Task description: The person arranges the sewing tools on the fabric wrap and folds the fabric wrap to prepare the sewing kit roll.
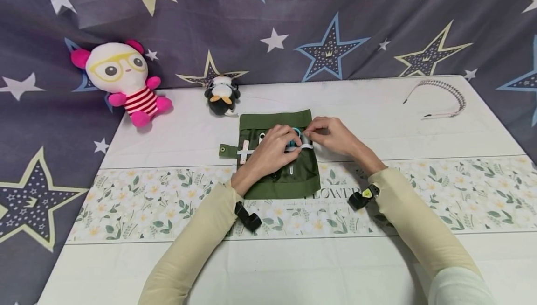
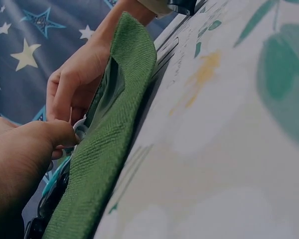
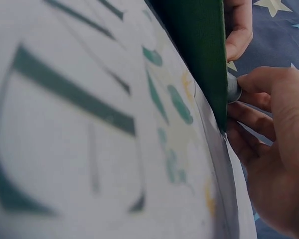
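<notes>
A dark green fabric tool roll (image 1: 277,190) lies unfolded on the table, with a white elastic band (image 1: 307,146) across its middle. My left hand (image 1: 272,151) reaches over the roll, and its thumb and fingertips pinch at the band. Beside those fingers show the teal handles (image 1: 297,131) of a tool. At the roll's right side, my right hand (image 1: 333,135) pinches a silver, round-ended cylinder (image 3: 233,89) between thumb and fingers, with the band across it. A slim white stick (image 1: 244,151) sits under the band on the left. The left hand hides the roll's centre.
A panda plush (image 1: 126,74) in a striped top leans at the back left. Near it sits a small penguin plush (image 1: 221,96). A springy headband (image 1: 450,93) lies at the back right. Behind the table (image 1: 293,267) hangs a star-patterned curtain (image 1: 268,16).
</notes>
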### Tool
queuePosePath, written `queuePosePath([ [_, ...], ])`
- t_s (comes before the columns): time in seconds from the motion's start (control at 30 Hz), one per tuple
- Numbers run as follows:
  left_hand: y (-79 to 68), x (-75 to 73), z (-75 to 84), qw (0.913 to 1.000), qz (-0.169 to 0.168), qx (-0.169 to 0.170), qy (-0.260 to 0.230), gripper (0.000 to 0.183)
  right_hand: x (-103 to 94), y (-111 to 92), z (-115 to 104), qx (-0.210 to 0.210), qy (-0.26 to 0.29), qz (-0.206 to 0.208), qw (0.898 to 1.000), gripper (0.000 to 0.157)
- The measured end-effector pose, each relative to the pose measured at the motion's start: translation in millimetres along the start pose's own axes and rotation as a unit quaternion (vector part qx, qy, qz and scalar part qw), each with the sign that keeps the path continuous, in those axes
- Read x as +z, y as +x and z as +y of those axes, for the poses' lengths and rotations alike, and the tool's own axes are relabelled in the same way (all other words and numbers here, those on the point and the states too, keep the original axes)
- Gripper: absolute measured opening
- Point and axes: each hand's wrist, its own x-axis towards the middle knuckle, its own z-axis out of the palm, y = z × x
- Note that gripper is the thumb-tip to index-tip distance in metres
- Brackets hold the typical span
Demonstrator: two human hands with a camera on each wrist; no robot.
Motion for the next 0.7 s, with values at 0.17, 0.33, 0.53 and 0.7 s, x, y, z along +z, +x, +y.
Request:
queuePosePath([
  [0.17, 0.0, 0.7, -0.3, 1.0000, 0.003, 0.002, -0.002, 0.011, 0.4, -1.3, -0.1, 0.022, -0.002, -0.003, 1.000, 0.017],
  [0.33, -0.3, 0.9, -0.5, 1.0000, 0.007, 0.005, -0.001, 0.011, 0.4, -2.1, -1.3, 0.030, 0.003, -0.004, 1.000, 0.017],
  [0.53, -0.8, 0.7, -0.6, 1.0000, 0.006, 0.002, -0.002, 0.011, 0.1, -1.9, -2.1, 0.042, 0.013, -0.017, 0.999, 0.016],
  [0.7, -1.3, 0.5, 0.0, 1.0000, 0.004, -0.002, -0.002, 0.012, 1.1, -2.5, -4.6, 0.054, 0.024, -0.015, 0.998, 0.016],
])
